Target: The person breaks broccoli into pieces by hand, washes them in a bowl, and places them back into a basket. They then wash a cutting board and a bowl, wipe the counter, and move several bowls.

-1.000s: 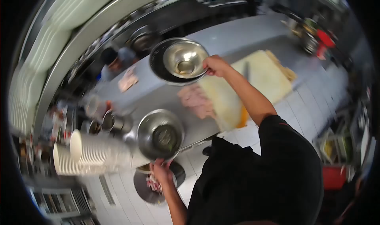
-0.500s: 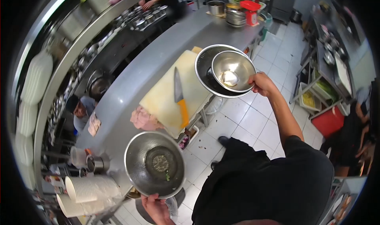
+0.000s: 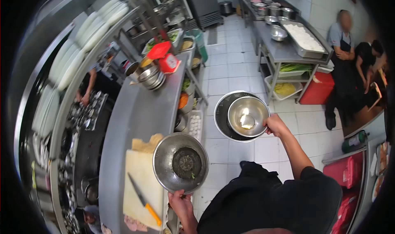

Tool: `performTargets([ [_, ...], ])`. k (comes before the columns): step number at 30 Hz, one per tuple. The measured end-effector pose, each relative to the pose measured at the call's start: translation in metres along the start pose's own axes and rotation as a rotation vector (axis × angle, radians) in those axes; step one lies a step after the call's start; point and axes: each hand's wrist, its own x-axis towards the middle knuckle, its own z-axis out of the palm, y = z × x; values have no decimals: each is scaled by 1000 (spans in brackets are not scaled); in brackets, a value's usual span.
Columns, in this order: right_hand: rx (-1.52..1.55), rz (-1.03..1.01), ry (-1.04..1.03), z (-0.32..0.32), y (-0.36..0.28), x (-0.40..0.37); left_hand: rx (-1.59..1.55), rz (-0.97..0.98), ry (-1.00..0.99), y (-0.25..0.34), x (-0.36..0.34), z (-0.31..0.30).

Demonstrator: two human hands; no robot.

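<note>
My left hand [image 3: 181, 204] grips the near rim of a large steel bowl [image 3: 164, 168], which has bits of green and some liquid at its bottom. The bowl hangs over the right edge of a white cutting board [image 3: 133, 172]. On that board lies a knife [image 3: 140, 190] with an orange handle, and pink meat [image 3: 135, 224] sits at its near end. Out to the right, my right hand [image 3: 275, 125] is closed on the rim of a small shiny bowl [image 3: 257, 106], nested against a larger perforated bowl [image 3: 222, 118] above the floor.
A steel counter [image 3: 123, 122] runs along the left, bearing stacked bowls [image 3: 152, 78] and a red scale [image 3: 168, 63]. Across the tiled aisle, a table holds a tray of white food [image 3: 302, 38]. Two people stand at right, one with folded arms [image 3: 343, 54].
The view has turned rightward, toward the aisle. Both hands have moved with their bowls; the right-hand bowls are now over the floor, away from the counter, and the left-hand bowl is beside the board.
</note>
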Motion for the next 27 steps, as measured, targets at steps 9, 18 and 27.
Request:
performTargets([
  [9, 197, -38, 180, -87, -57, 118, 110, -112, -143, -47, 96, 191],
  [18, 371, -37, 192, -59, -156, 277, 241, -173, -240, -78, 241, 335],
  [27, 456, -85, 448, -93, -241, 337, 337, -218, -598, -58, 383, 573],
])
